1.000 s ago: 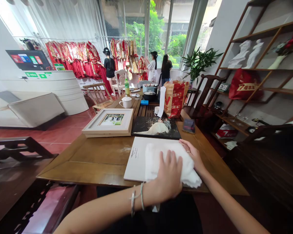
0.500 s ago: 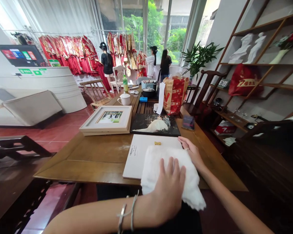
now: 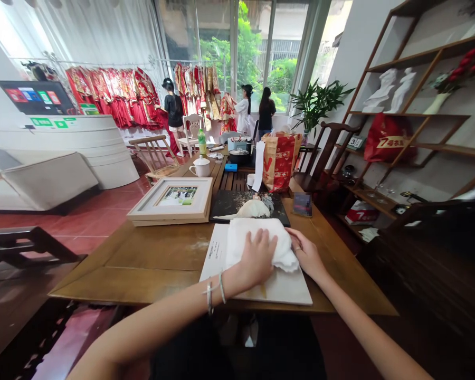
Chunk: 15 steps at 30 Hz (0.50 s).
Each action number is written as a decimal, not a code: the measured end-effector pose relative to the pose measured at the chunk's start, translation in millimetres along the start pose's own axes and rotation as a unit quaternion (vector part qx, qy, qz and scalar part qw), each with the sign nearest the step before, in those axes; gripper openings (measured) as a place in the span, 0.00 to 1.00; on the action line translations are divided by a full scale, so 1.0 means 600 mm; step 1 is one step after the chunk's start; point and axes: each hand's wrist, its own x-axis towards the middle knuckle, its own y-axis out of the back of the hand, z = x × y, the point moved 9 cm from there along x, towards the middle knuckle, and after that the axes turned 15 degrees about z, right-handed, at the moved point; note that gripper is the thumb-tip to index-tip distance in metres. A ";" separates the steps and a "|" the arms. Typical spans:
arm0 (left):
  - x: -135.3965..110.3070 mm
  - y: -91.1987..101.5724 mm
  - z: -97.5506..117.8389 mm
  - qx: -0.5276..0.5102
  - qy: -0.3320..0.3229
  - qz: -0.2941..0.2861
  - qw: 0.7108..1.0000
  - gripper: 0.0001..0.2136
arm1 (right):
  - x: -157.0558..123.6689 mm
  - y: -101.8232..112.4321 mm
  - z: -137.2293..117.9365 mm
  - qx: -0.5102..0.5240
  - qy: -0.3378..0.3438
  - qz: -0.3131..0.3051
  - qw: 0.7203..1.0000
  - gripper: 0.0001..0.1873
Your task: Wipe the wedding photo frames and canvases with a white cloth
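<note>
A white board (image 3: pixel 296 293), maybe a picture panel with its back up, lies near the table's front edge. Small print shows on its left side, with a yellowish mark near the front. My left hand (image 3: pixel 258 257) presses on a folded white towel (image 3: pixel 279 232), its fingers spread over the cloth and holding it against the board. At the board's right edge, my right hand (image 3: pixel 306 253) grips the side, fingers partly hidden by the towel. Just beyond lies a dark picture panel (image 3: pixel 225 203) with a white gown printed on it.
Wooden picture frames (image 3: pixel 170 219) are stacked at the left of the table (image 3: pixel 122 269). Farther back stand a white lidded mug (image 3: pixel 201 168), a red-and-tan paper bag (image 3: pixel 279 163) and a green bottle (image 3: pixel 202 142). A phone-like device (image 3: pixel 302 205) is at the right. Several people stand by hanging garments.
My left hand has pushed the towel away from me, up the board to its far part. The front of the board now shows. My right hand stays at the right edge, slightly lower in view.
</note>
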 end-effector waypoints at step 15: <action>-0.105 0.024 0.070 -0.013 -0.038 -0.075 0.996 0.30 | -0.006 -0.009 -0.006 -0.047 0.027 -0.024 0.998 0.21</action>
